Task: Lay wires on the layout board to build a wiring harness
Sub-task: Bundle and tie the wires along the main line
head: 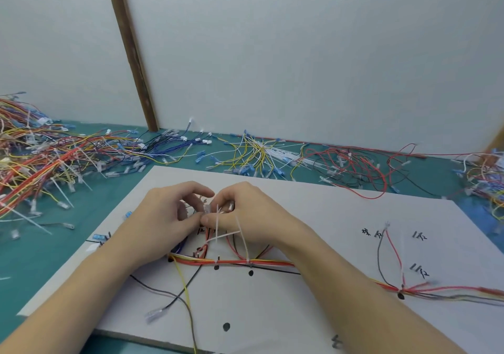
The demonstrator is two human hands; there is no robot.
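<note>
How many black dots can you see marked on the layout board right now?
5: one and another just below the wire bundle, one at its left end, one lower down, one at the right junction. Arms may hide more.

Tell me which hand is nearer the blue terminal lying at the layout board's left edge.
Left. The left hand sits just right of the blue terminal; the right hand is farther right, beyond the left, both meeting at a clear connector.

Two bare forearms are showing from the lower corners of the view, with no sleeve reaching into sight on either. The left hand (166, 211) and the right hand (246, 211) are wearing no gloves, rings, or watch, and the visible fingernails are looking short and unpainted.
</note>
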